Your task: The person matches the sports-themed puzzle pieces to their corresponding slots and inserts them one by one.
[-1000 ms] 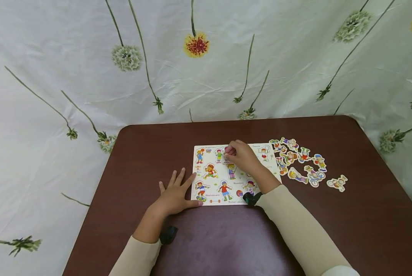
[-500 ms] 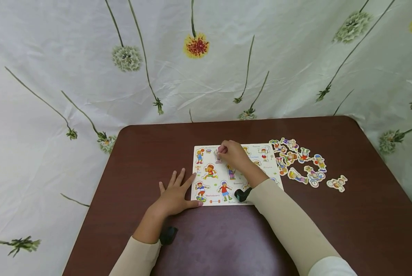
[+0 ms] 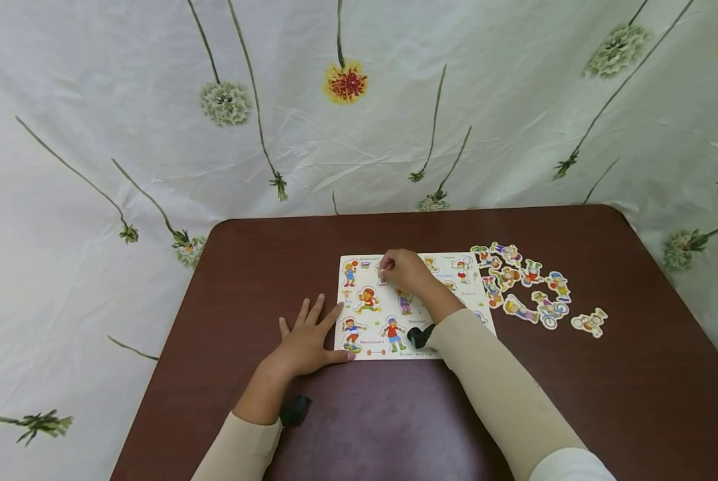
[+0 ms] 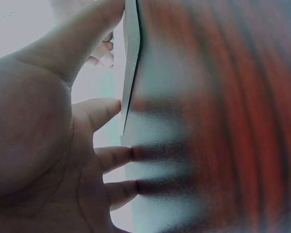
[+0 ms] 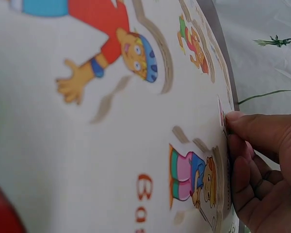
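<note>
A white puzzle board [image 3: 389, 304] printed with sports figures and words lies on the table. My left hand [image 3: 306, 344] rests palm down at its left side, fingers spread, thumb and index fingertip on the edge; the left wrist view shows the same two against the board's side. Over the board's top part, my right hand [image 3: 411, 270] pinches a small flat puzzle piece [image 3: 382, 275] between thumb and fingers. In the right wrist view the piece [image 5: 222, 115] shows as a thin sliver at the thumb tip, close against the board; most of it is hidden by the fingers.
Several loose puzzle pieces [image 3: 507, 276] lie in a cluster right of the board, with one bicycle-shaped piece [image 3: 589, 323] farther right. The brown table [image 3: 274, 260] ends at a white flowered cloth [image 3: 383, 133] behind. My right forearm [image 3: 497, 387] covers the board's lower right corner.
My right hand has moved left along the top of the board with the pinched piece, over a printed figure there, and then stayed nearly still. The left hand holds its place.
</note>
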{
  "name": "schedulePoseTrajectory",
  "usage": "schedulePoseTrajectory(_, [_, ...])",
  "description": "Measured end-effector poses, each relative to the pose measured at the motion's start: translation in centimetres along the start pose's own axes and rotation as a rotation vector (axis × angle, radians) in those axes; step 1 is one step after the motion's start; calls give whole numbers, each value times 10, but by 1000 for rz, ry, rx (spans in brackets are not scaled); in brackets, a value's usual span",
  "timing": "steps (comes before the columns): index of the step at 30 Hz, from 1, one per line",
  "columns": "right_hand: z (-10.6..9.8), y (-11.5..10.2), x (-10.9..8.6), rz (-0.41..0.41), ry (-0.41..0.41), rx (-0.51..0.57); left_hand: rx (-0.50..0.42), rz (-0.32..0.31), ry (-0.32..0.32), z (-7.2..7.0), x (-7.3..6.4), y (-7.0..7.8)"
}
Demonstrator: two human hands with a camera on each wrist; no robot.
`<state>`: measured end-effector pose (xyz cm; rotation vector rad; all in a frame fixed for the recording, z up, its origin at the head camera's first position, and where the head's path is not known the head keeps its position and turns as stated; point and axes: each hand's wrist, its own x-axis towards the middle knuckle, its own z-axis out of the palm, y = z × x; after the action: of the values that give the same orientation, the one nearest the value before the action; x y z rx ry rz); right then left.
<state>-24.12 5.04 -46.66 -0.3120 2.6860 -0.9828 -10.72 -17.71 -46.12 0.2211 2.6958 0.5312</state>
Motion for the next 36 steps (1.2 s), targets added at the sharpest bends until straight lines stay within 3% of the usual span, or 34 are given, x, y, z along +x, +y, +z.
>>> schedulePoseTrajectory(13, [-1,0,-4,13,-3,57,-1,-5,-4,0,-1,0])
schedulePoseTrajectory(22, [-7,5,-16,22,-6,273,2,1,2,-1,-2,1])
schedulePoseTrajectory(28, [-8,6,-28,32,45,390,10,-5,-7,1,-1,1])
schedulePoseTrajectory(36, [-8,3,-39,-33,137,482,4,-11,-4,0,-1,2])
